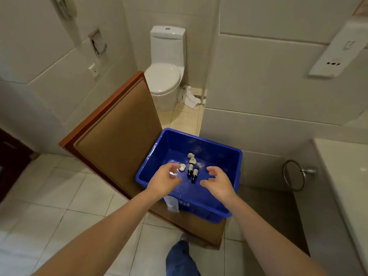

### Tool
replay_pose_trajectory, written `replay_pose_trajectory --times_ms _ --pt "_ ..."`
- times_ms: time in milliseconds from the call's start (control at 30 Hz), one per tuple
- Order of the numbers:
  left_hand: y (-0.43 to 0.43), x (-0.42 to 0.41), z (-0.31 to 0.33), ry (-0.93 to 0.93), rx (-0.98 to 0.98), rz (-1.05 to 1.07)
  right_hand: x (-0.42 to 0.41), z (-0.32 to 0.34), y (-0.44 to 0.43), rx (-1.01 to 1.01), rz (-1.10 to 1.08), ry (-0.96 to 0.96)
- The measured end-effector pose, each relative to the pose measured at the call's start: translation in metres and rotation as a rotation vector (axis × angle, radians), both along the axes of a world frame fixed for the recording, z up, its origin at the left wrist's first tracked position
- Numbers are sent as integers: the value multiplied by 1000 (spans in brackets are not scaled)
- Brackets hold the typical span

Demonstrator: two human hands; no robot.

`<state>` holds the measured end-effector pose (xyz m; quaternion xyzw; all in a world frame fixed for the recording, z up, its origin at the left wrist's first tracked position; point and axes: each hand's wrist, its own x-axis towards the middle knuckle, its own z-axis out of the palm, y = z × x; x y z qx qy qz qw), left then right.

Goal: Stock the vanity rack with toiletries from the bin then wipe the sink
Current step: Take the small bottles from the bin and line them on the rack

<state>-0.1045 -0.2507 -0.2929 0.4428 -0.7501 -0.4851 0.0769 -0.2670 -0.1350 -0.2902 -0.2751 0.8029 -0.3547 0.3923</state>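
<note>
Forearms out, I report left hand and right hand loosely spread, empty, above blue bin; dark bottles judged light, slick: pinch mid-body

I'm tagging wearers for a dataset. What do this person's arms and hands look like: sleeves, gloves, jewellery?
Both forearms are bare as far as the frame shows; no sleeves appear. The left hand and right hand wear no gloves, and no watch, bracelet or ring is visible.
</note>
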Motion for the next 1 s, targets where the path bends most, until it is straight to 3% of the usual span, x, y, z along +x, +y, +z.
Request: replay_pose_trajectory --times_ms 633,833,1000 --pt "-109 -106 -169 -232 213 -98 -75 -173 -95 227 -179 -179" --pt "-127 -133 -230 -225 195 -114 -85 -236 -120 229 -245 -190" --pt "-141 -151 -274 -222 68 -159 -88 -284 -137 219 -290 -154"
